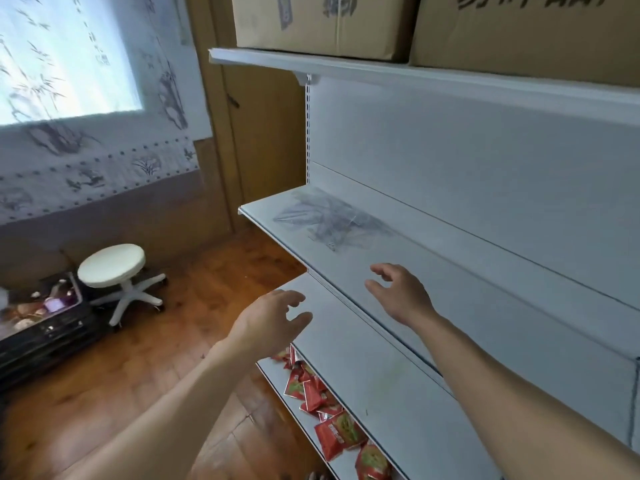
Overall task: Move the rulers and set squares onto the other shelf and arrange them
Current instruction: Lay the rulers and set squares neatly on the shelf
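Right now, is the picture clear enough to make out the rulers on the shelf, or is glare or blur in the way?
Head view: the rulers and set squares show only as a faint, soft grey smear on the white shelf; head view, upper left: the window is blown out; no glare falls on the shelf.

We see the rulers and set squares (329, 220) in a pile at the far left end of the middle shelf (467, 282). Two boxes (322, 22) sit on the top shelf (415, 79) above. Our right hand (398, 294) is over the middle shelf, nearer than the pile. Our left hand (273, 320) is over the left end of the next shelf down (374, 382). Snack packets (332, 417) lie on the lowest shelf (277, 379). A stool (112, 266) stands on the floor (156, 368), far left.
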Demonstrator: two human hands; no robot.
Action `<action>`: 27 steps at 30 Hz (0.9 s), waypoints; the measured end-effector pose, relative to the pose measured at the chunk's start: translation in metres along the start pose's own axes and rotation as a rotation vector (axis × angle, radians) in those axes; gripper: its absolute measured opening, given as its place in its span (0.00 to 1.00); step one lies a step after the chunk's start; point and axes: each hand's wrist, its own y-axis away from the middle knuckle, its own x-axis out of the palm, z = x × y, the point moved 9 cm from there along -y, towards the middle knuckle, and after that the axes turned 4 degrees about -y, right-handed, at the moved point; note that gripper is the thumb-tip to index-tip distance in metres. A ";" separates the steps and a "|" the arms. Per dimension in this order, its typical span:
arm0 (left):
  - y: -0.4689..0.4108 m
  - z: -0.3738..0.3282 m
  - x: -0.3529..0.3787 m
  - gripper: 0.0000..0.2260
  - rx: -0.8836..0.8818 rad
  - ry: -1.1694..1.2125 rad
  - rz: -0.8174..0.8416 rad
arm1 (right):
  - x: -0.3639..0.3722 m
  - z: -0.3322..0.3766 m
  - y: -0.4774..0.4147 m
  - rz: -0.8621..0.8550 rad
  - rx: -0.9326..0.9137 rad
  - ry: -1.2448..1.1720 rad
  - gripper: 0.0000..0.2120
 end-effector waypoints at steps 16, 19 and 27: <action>-0.224 0.053 0.004 0.18 0.021 0.081 0.093 | 0.053 -0.004 -0.218 -0.006 0.095 -0.016 0.19; -0.255 0.056 0.007 0.18 0.067 0.087 0.122 | 0.053 -0.005 -0.242 -0.041 0.121 0.000 0.20; -0.341 0.052 0.011 0.17 0.246 0.100 0.191 | 0.064 -0.005 -0.286 -0.011 0.179 0.102 0.35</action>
